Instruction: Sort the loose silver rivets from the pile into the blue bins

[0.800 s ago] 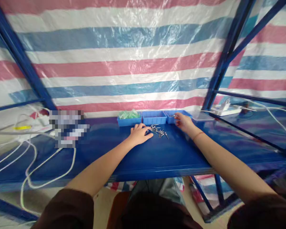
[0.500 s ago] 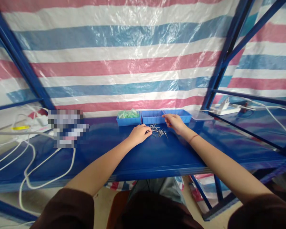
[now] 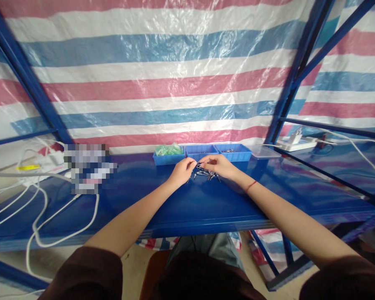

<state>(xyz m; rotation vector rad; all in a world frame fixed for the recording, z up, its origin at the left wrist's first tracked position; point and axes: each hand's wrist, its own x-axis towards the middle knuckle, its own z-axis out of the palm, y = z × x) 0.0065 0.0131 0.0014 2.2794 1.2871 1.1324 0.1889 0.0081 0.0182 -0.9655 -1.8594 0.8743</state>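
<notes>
"Pieces of thin metal (image 3: 213,176) at the centre of the frame, loose on the blue table (image 3: 190,206): how far along does the work look?"

"Partway, I judge. That small heap lies just under and beside both hands, and bits of metal (image 3: 228,151) also show in the right-hand blue bin (image 3: 241,157), right of centre"

"And the hands?"

"The left hand (image 3: 181,172) and right hand (image 3: 219,165) meet at the fingertips over the heap, thumb and fingers drawn narrow on each. They seem to be working on one small part, but it is too tiny to tell what either grips"

"So what is done and what is left?"

"I cannot tell finished pieces from unfinished ones. The middle bin (image 3: 197,154) shows too little of its inside to count, and the left bin (image 3: 169,159) holds green stuff (image 3: 168,148) in clear plastic"
</notes>
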